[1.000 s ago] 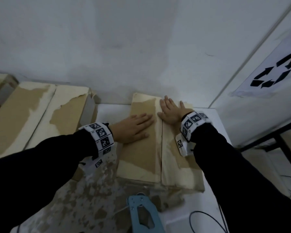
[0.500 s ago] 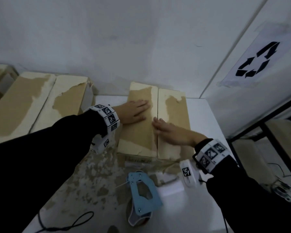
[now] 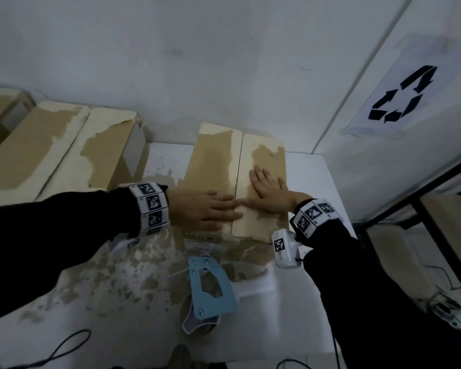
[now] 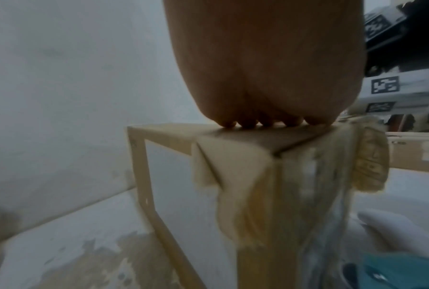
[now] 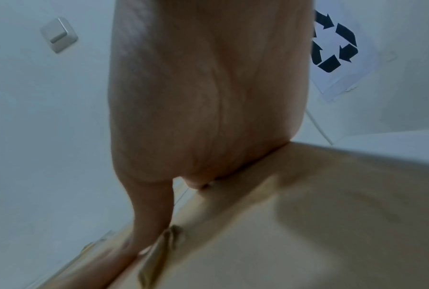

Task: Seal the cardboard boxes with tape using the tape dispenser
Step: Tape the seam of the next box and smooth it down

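Note:
A cardboard box [image 3: 210,158] with torn, patchy top flaps stands on the white table [image 3: 312,177] against the wall, its two flaps meeting at a centre seam. My left hand [image 3: 205,209] lies flat on the left flap, fingers straight and reaching the seam. My right hand [image 3: 266,191] presses flat on the right flap, its thumb stretched toward the seam. In the left wrist view the left hand [image 4: 265,78] rests on the box top [image 4: 168,133]; the right wrist view shows the right hand [image 5: 203,93] flat on cardboard [image 5: 307,205]. The blue tape dispenser [image 3: 210,291] lies on the table in front of the box, untouched.
A larger cardboard box [image 3: 64,147] with peeled flaps stands to the left. A recycling sign [image 3: 399,94] hangs on the right wall. Black cables [image 3: 51,350] trail over the table's near edge. A black frame with shelving [image 3: 437,222] stands to the right.
My left hand slid nearer along the left flap toward the front. My right hand moved from the seam onto the right flap. The head view shifted.

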